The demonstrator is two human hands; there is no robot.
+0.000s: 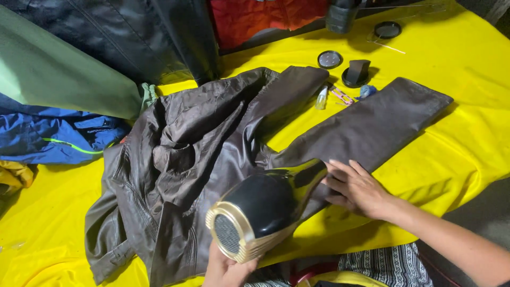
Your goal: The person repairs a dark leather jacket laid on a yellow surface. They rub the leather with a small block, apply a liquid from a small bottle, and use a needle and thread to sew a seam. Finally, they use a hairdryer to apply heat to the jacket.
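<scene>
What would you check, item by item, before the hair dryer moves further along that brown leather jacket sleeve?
1. Left hand has a firm hold on the hair dryer: ok, fingers wrap its handle at the bottom edge.
2. Dryer nozzle points at the jacket: ok, it aims at the sleeve.
3. Right hand pins the sleeve flat: ok, but its fingertips lie close to the nozzle.
4. Sleeve lies smooth on the yellow cloth: ok.
5. Small spray bottle and round tins are off the sleeve: ok.
6. Dryer running: cannot tell.
</scene>
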